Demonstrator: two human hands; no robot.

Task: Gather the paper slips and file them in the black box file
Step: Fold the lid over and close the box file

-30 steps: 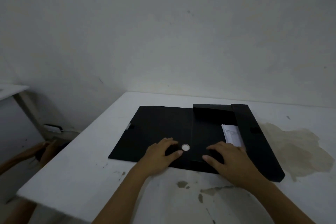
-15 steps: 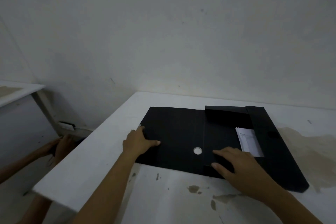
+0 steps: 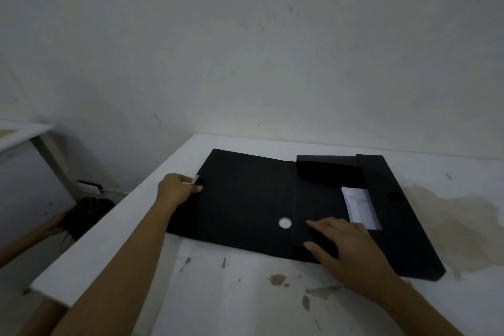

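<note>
The black box file [image 3: 245, 199] lies opened flat on the white desk [image 3: 218, 294], its cover spread to my left and the tray part to my right, with the paper slips [image 3: 360, 207] already lying inside the tray, partly tucked under the inner flaps. It looks like thin, stiff board: light, likely to slide on the smooth desk, and it should hinge along its creases, so I judge the best hold is at the outer edge of the cover, by the small closing tab [image 3: 195, 179]. My left hand [image 3: 177, 191] is there now, its fingers [image 3: 195, 188] curled nearly closed, pinching the cover's left edge beside that tab. My right hand [image 3: 346, 248] rests palm down, its fingers [image 3: 316, 225] spread open and flat, gripping nothing, just pressing the near flap down beside the round finger hole [image 3: 285, 222]. The slips are light and loose, so I expect a quick fold could flutter them out of place.
</note>
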